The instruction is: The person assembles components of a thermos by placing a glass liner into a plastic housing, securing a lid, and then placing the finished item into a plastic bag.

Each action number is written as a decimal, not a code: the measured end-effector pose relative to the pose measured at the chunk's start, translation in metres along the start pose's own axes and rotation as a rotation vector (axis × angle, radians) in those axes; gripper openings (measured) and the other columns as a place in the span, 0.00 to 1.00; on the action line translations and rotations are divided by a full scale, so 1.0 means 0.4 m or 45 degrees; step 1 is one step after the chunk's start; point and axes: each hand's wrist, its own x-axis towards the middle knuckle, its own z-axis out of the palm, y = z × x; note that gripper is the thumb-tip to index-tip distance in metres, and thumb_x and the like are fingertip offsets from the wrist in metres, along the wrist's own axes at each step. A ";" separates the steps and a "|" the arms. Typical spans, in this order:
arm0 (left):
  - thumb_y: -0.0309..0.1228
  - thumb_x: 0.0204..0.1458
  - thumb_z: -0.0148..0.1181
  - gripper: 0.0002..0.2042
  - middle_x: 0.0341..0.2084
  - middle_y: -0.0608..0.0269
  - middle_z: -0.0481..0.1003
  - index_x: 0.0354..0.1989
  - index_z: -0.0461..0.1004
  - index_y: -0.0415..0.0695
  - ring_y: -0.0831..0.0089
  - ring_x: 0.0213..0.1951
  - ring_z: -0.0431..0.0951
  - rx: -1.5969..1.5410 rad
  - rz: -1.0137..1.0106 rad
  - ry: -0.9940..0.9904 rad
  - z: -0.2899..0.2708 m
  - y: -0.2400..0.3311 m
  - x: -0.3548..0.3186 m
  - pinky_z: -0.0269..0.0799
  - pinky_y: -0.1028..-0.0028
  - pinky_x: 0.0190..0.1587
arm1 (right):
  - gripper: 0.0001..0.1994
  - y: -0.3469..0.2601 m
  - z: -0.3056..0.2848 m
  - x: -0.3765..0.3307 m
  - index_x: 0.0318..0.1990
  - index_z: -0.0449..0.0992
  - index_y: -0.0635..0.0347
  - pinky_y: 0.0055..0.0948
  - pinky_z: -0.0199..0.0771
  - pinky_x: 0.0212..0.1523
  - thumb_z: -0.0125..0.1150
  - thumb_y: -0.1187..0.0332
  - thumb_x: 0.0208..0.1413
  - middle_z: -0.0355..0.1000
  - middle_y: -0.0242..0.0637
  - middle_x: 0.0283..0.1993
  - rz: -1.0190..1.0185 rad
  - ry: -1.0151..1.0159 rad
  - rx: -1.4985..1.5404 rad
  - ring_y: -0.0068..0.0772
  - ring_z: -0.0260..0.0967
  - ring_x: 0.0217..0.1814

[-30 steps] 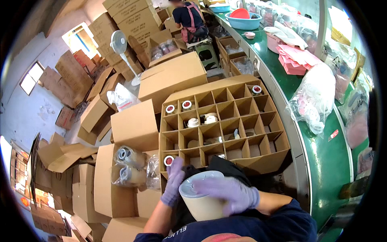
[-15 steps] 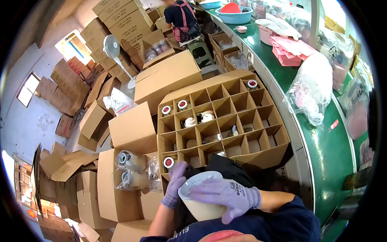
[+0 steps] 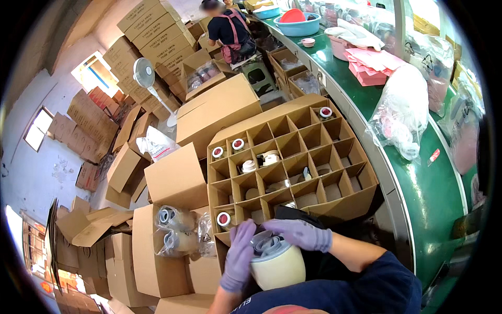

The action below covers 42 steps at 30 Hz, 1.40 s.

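Observation:
A cream rounded vessel (image 3: 280, 269) with a grey collar sits tilted at my lap. Inside its top shows a dark grey curved part (image 3: 267, 244), possibly a handle or spout. My left hand (image 3: 240, 254), in a pale purple glove, lies along the left of the collar with its fingers stretched out. From the far right, my right hand (image 3: 302, 233), gloved alike, reaches over the top, fingers extended; its fingertips are partly unclear. Just beyond stands a divided cardboard box (image 3: 334, 201), with red-centred white bottle tops (image 3: 224, 219) and white parts (image 3: 270, 157) in some cells.
An open carton (image 3: 144, 251) with bagged grey-topped vessels (image 3: 175, 243) stands at left. A green worktable (image 3: 408, 183) runs along the right, bearing bags, pink sheets (image 3: 374, 65) and blue basins (image 3: 298, 25). A seated person (image 3: 230, 31), a fan (image 3: 144, 72) and stacked cartons are behind.
The vessel has turned more upright, now showing its grey collar and dark inner part. My right hand has moved from across its top to the far side; my left hand has come down beside it.

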 end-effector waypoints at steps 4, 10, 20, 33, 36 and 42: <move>0.35 0.53 0.46 0.37 0.75 0.52 0.52 0.74 0.52 0.34 0.65 0.75 0.52 -0.710 -0.373 -0.193 -0.033 -0.125 0.021 0.40 0.68 0.75 | 0.37 -0.188 0.017 0.040 0.73 0.59 0.57 0.42 0.60 0.70 0.54 0.44 0.63 0.63 0.50 0.70 -0.302 -0.251 -0.233 0.53 0.60 0.72; 0.31 0.60 0.47 0.28 0.71 0.50 0.60 0.70 0.63 0.37 0.58 0.74 0.54 0.429 0.240 0.002 -0.025 0.073 0.013 0.35 0.54 0.75 | 0.31 0.137 0.002 0.018 0.72 0.58 0.67 0.36 0.57 0.73 0.41 0.50 0.73 0.61 0.44 0.72 0.305 -0.004 0.700 0.39 0.62 0.71; 0.37 0.59 0.47 0.33 0.74 0.50 0.52 0.72 0.56 0.34 0.56 0.77 0.41 -0.382 -0.072 0.046 -0.033 -0.048 0.050 0.29 0.61 0.77 | 0.28 0.043 -0.073 0.065 0.72 0.60 0.62 0.37 0.57 0.73 0.41 0.55 0.72 0.62 0.48 0.72 -0.022 0.037 0.040 0.44 0.63 0.71; 0.33 0.48 0.50 0.37 0.75 0.48 0.50 0.72 0.57 0.36 0.52 0.77 0.39 -0.023 0.071 -0.215 -0.060 -0.018 0.074 0.29 0.56 0.76 | 0.28 0.007 -0.041 0.053 0.72 0.60 0.60 0.32 0.66 0.66 0.47 0.54 0.71 0.62 0.43 0.72 0.368 -0.172 0.456 0.34 0.66 0.67; 0.34 0.52 0.50 0.32 0.69 0.43 0.59 0.68 0.61 0.34 0.43 0.73 0.51 0.615 0.078 -0.155 -0.022 0.070 0.050 0.36 0.49 0.74 | 0.28 0.086 -0.024 0.083 0.72 0.59 0.63 0.32 0.63 0.68 0.44 0.55 0.73 0.61 0.41 0.73 0.426 -0.180 0.614 0.34 0.63 0.69; 0.34 0.56 0.46 0.26 0.67 0.41 0.64 0.62 0.70 0.33 0.42 0.72 0.55 0.179 0.267 0.008 -0.003 0.013 0.029 0.42 0.51 0.74 | 0.24 0.011 0.003 -0.008 0.67 0.67 0.64 0.40 0.56 0.73 0.49 0.59 0.69 0.66 0.51 0.67 0.115 -0.069 0.064 0.48 0.60 0.72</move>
